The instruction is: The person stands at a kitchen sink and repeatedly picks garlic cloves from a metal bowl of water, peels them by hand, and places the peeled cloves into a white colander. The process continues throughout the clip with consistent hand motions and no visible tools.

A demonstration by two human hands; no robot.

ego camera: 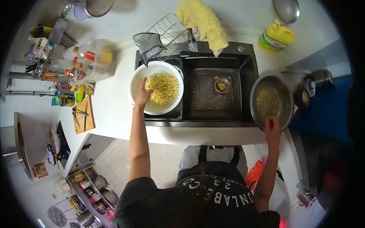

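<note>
My left hand point(144, 93) is over the left side of a white plastic colander point(137, 72), fingers apart, holding nothing. Yellow bean sprouts point(162, 89) are heaped in the colander, which sits over the small left basin of a dark double sink point(211, 97). On the right my right hand point(273, 126) reaches over the near rim of a large metal bowl point(258, 116), its fingers bent inward. Whether a sprout is pinched in them cannot be made out. Cloudy water and loose yellow sprouts point(265, 99) show inside this bowl, which stands at the sink's right edge.
Behind the colander are a wire rack point(168, 27), a mesh strainer bag point(148, 44) and a yellow towel point(204, 20) draped over the faucet. Sprout bits lie at the drain point(221, 85). A yellow jug point(275, 37), jars point(309, 87) and a cutting board point(89, 114) flank the sink.
</note>
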